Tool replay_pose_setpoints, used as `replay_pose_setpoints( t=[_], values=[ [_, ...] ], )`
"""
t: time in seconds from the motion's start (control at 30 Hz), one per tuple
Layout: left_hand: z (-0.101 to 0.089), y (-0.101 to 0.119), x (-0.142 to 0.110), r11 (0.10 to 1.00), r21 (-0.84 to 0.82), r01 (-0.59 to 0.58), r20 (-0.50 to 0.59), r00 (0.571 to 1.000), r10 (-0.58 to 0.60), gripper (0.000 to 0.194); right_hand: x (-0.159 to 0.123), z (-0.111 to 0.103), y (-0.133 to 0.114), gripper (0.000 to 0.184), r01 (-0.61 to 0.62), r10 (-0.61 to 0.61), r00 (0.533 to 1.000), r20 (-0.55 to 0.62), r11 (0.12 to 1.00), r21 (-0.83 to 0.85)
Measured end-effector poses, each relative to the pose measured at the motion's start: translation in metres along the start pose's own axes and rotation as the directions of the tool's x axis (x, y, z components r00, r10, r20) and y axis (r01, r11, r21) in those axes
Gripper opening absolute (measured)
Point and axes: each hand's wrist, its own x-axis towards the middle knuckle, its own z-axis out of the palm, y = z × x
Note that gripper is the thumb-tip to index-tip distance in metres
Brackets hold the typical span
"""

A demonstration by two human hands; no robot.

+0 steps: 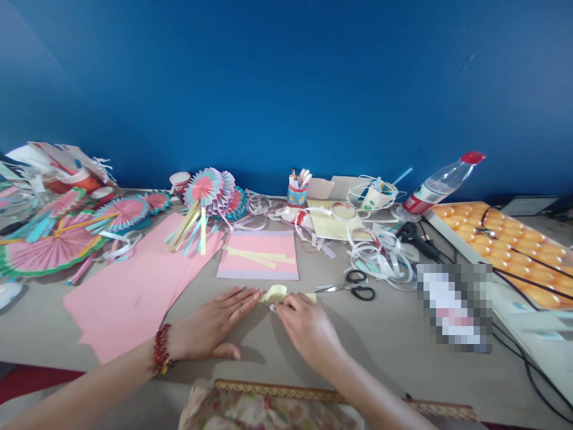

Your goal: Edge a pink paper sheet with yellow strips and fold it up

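Observation:
My left hand (pixel 219 322) lies flat on the table, fingers stretched out, with its fingertips at the left end of a yellow paper strip (pixel 274 292). The strip bulges up in a loop between my two hands. The fingers of my right hand (pixel 304 325) are curled down on the strip, whose other end sticks out beyond the knuckles. Something small and white shows by the right fingertips; I cannot make out what it is. Black-handled scissors (pixel 353 286) lie just to the right. Behind the hands, more yellow strips (pixel 259 255) rest on a pink sheet with lilac edges (pixel 233 269).
Large pink sheets (pixel 129 292) and pleated paper fans (pixel 120 213) spread over the left side. At the back stand a pen cup (pixel 297 194) and a plastic bottle (pixel 436 188). Coiled white ribbon (pixel 380 260), a black glue gun (pixel 416 239) and cables lie to the right.

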Motion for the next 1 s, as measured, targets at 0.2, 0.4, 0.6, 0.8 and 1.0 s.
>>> replay_pose_setpoints(
  t=[0.2,0.4,0.6,0.8,1.0],
  values=[
    [-0.001,0.001,0.001,1.0,-0.018,-0.008,-0.017,1.0,0.008,0.093,0.003,-0.001,-0.004,0.014,-0.023,0.023,1.0,0.014,1.0,0.0],
    [-0.001,-0.004,-0.007,0.997,-0.079,-0.017,-0.078,0.997,0.011,0.083,0.004,0.0,-0.002,0.017,-0.021,0.022,0.999,0.044,1.0,-0.019],
    [-0.004,-0.013,-0.016,0.997,-0.071,-0.04,-0.153,0.988,0.029,0.065,0.005,-0.003,-0.001,0.018,-0.033,0.036,0.993,0.113,0.999,-0.034],
    [-0.008,-0.02,-0.007,0.993,-0.114,-0.035,-0.131,0.991,0.02,0.066,0.005,-0.004,-0.001,0.02,-0.013,0.013,0.995,0.1,1.0,-0.001],
    [-0.003,-0.022,-0.01,0.986,-0.167,-0.026,-0.162,0.987,-0.001,0.066,0.005,-0.003,0.002,0.02,0.009,-0.013,0.995,0.102,0.999,0.04]
  ],
)
